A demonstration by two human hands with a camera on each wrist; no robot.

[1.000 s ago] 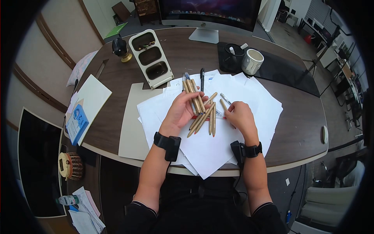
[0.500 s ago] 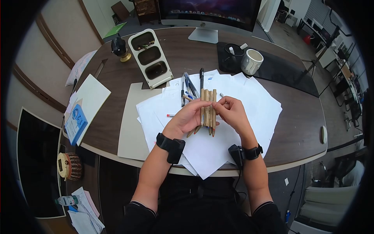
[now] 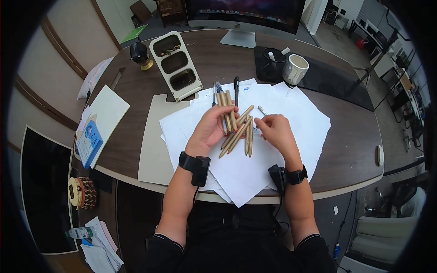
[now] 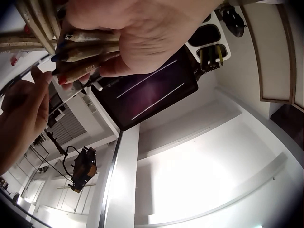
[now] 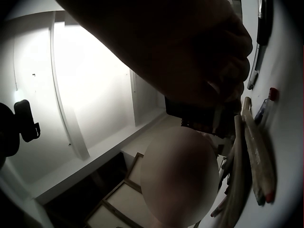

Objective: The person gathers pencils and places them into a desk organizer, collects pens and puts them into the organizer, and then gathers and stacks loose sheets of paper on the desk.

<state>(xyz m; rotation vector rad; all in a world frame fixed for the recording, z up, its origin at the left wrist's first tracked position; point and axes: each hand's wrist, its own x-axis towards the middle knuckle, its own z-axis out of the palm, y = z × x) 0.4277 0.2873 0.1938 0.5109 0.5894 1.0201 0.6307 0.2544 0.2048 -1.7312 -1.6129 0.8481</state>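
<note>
Several wooden colored pencils [image 3: 230,109] are gripped in the left hand [image 3: 210,126], between thumb and fingers. Their colored tips show in the left wrist view, where a red-tipped pencil [image 4: 85,71] lies lowest. More loose pencils [image 3: 236,140] lie crossed on the paper, between the hands. Just right of them is the right hand [image 3: 277,131], thumb and fingertips close together by the pencils' upper ends. No pencil shows between its fingers in the left wrist view. A pen [image 3: 262,110] lies beyond the right hand, and a black pen [image 3: 236,91] beyond the held bunch.
White paper sheets [image 3: 300,123] cover the desk's middle. A three-compartment organizer [image 3: 195,88] with some pencils in its far compartment stands at the back left. A patterned mug [image 3: 296,70] and a black mesh holder [image 3: 271,68] are at the back right. A monitor [image 3: 241,20] stands behind.
One second ago the right hand pinched a pencil. Half a second ago both hands met around the bunch; now they are apart, the left back leftward with pencils, the right slightly rightward.
</note>
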